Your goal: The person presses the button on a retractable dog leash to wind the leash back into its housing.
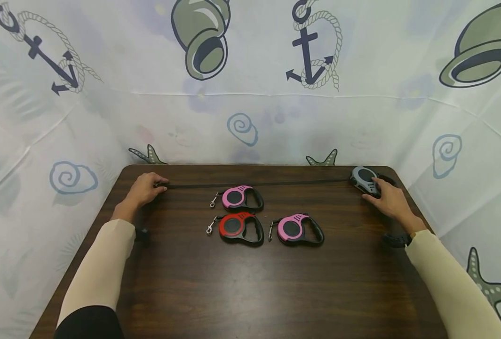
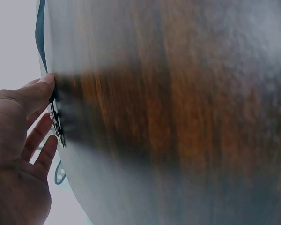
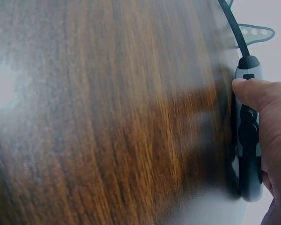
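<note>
A grey and black retractable dog leash (image 1: 364,176) lies near the table's far right corner, gripped by my right hand (image 1: 391,201). In the right wrist view, the thumb (image 3: 253,91) presses along the side of its casing (image 3: 247,72). Its black strap (image 1: 275,182) runs pulled out across the back of the table. At the far left, my left hand (image 1: 143,192) pinches the strap's end between thumb and fingers. A metal clip (image 2: 59,126) hangs just below that pinch in the left wrist view, beside loosely bent fingers.
In the middle lie a pink leash (image 1: 234,197), a red leash (image 1: 233,226) below it, and another pink leash (image 1: 293,229) to the right, each with its clip pointing left. A printed cloth (image 1: 275,122) hangs behind the dark wooden table (image 1: 250,292).
</note>
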Available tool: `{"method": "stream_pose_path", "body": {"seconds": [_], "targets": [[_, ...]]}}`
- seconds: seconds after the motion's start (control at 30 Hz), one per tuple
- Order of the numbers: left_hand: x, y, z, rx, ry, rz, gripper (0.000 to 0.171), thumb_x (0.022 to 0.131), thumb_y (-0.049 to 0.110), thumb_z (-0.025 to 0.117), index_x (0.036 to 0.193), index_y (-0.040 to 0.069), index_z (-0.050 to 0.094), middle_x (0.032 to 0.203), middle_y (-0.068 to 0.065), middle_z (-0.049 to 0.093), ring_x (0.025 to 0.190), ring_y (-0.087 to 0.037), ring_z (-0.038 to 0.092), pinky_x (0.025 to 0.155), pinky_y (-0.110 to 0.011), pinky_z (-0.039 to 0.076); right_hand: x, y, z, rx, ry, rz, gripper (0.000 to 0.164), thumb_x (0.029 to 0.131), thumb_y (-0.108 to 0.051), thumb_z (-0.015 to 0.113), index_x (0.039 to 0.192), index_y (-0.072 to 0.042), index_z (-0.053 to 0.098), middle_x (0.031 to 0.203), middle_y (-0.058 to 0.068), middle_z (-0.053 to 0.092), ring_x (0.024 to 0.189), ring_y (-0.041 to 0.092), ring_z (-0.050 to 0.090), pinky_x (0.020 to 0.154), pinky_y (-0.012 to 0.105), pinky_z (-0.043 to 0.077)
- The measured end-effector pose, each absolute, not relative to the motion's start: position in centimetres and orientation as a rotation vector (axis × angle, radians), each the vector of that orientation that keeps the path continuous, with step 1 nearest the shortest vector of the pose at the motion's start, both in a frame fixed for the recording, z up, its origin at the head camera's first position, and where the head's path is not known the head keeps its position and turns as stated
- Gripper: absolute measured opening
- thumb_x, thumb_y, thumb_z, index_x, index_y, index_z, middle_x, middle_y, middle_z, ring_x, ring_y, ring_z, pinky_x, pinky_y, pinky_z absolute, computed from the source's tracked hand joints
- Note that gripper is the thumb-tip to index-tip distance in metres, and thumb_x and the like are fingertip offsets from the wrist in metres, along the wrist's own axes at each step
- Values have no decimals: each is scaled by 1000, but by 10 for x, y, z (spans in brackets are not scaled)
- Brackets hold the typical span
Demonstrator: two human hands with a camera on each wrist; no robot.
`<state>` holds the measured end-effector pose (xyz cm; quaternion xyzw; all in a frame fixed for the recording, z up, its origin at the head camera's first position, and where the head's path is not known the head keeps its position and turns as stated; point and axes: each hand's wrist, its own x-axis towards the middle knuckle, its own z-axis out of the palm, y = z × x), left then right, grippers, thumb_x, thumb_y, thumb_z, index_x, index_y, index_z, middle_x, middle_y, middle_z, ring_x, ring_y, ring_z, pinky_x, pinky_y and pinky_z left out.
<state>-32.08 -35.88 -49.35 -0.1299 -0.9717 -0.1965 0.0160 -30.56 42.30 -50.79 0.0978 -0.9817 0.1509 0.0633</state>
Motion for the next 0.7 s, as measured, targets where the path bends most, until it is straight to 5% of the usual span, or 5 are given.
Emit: {"method": "stream_pose_path", "body": {"seconds": [0.37,0.7], "targets": [[-318,-359,-491,-376,-3005,-633,23,97,3,74,118,-8,76,123,-33,67,120,-53,59,106,-66,43,-303,422,-509,271,-2975,469,79,102,-40,71,151,15,42,146,44,48,128,60,52,103,72,41],[-320,-362,-495,-431,-2994,-648,17,97,2,73,111,-8,74,114,-30,70,116,-50,61,103,-65,43,-309,422,-512,300,-2941,428,70,101,-31,73,148,14,46,138,43,54,115,58,60,96,72,43]]}}
